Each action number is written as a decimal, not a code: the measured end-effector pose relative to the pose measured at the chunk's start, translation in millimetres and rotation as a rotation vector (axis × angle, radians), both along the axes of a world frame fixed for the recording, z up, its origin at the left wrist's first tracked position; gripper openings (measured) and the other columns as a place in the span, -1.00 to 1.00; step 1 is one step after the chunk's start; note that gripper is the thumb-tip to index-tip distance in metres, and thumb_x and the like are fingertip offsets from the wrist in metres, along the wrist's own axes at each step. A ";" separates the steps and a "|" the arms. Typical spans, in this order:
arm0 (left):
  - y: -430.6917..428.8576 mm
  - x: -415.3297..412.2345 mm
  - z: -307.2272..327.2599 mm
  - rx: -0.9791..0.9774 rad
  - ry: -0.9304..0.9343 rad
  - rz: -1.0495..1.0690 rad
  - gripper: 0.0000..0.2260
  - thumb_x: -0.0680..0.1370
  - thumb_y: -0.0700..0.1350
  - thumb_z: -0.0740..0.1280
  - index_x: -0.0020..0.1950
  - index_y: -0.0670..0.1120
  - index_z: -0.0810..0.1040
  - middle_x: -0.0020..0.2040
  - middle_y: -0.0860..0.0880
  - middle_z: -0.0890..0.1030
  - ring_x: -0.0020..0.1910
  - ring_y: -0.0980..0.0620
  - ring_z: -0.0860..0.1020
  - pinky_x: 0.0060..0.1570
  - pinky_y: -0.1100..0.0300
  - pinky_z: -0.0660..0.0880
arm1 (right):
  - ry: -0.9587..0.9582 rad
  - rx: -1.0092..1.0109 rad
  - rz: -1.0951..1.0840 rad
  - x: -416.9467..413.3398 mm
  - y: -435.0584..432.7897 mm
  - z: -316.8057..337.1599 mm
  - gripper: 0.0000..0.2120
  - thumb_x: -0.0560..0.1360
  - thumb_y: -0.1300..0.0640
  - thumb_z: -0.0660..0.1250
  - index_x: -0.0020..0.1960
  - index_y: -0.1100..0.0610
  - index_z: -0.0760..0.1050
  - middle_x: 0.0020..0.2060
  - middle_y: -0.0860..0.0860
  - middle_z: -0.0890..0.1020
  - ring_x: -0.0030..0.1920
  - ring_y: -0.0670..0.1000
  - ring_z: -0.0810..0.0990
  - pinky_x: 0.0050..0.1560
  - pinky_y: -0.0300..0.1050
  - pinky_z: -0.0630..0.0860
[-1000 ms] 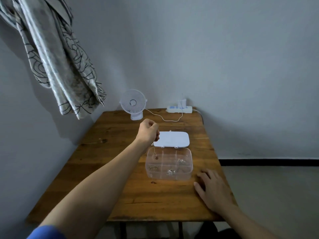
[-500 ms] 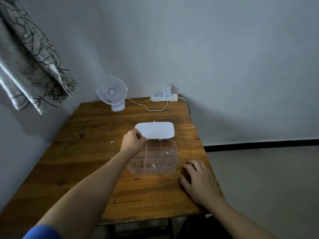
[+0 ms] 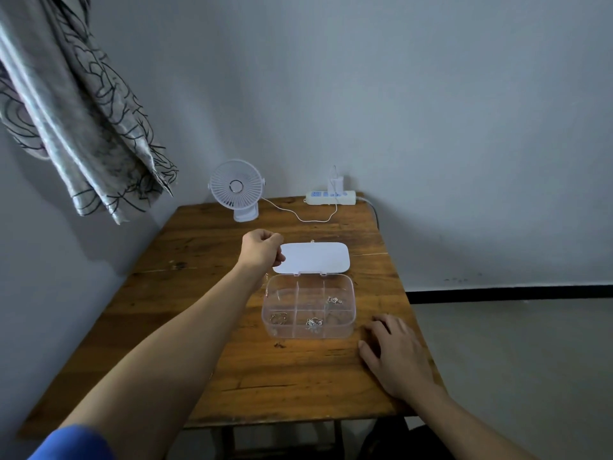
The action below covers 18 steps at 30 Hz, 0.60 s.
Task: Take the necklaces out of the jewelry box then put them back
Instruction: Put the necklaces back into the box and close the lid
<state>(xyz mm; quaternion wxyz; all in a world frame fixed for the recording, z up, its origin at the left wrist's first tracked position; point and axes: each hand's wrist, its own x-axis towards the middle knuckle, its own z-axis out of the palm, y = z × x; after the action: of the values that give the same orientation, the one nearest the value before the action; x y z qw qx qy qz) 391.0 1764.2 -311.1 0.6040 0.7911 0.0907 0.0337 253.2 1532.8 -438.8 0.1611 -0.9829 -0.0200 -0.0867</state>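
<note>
A patterned grey curtain [image 3: 83,127] hangs at the far left, above the corner of a wooden table [image 3: 205,327]. A bare forearm with a blue sleeve [image 3: 73,441] at its near end reaches forward across the table. The left hand [image 3: 262,249] is raised with its fingers [image 3: 277,240] curled closed in a pinch; a thin chain, seemingly a necklace [image 3: 267,278], hangs down from them, too fine to make out clearly. Beyond those fingers, at the table's far edge, stands a small white desk fan [image 3: 236,189], its cable running to a white power strip [image 3: 330,197] by the wall. Just right of the fingers lies the white lid [image 3: 315,257], folded open and flat. Below and right of them sits the clear plastic jewelry box [image 3: 310,305], divided into compartments, with small silver pieces [image 3: 313,322] lying in three of them. Near the box's right front corner, the right hand [image 3: 396,353] rests palm down on the table, fingers relaxed and spread, holding nothing.
</note>
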 end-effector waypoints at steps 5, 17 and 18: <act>-5.1 1.7 1.3 -0.021 -0.002 -0.013 -0.91 0.54 -0.28 0.23 -0.15 -0.23 0.49 -0.35 -0.15 0.51 -0.37 -0.01 0.48 -0.38 0.17 0.46 | -0.006 0.003 0.005 -0.1 -0.6 -1.0 -0.57 0.53 -0.22 0.15 0.29 -0.03 0.44 0.30 -0.09 0.43 0.30 -0.06 0.35 0.31 -0.13 0.33; 1.3 -0.9 -48.0 0.311 0.069 -0.011 -0.94 0.48 -0.22 0.33 -0.17 -0.19 0.55 -0.27 -0.12 0.61 -0.30 -0.03 0.56 -0.32 0.13 0.51 | -0.071 -0.004 0.016 3.5 -4.5 -10.6 -0.62 0.52 -0.18 0.19 0.22 0.00 0.49 0.23 -0.05 0.48 0.26 -0.01 0.41 0.25 -0.08 0.38; 2.8 -4.9 -47.0 0.373 0.046 -0.016 -0.95 0.49 -0.21 0.34 -0.17 -0.17 0.55 -0.27 -0.09 0.59 -0.31 0.01 0.53 -0.37 0.19 0.46 | -0.067 -0.005 0.014 3.7 -4.5 -10.7 -0.62 0.52 -0.18 0.18 0.22 -0.01 0.48 0.24 -0.06 0.47 0.27 -0.02 0.40 0.26 -0.09 0.38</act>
<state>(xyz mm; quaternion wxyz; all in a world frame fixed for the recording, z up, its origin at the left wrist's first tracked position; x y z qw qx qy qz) 386.1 1767.0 -358.1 0.4448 0.8907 0.0902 0.0268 256.9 1528.3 -449.5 0.1585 -0.9797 -0.0327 -0.1184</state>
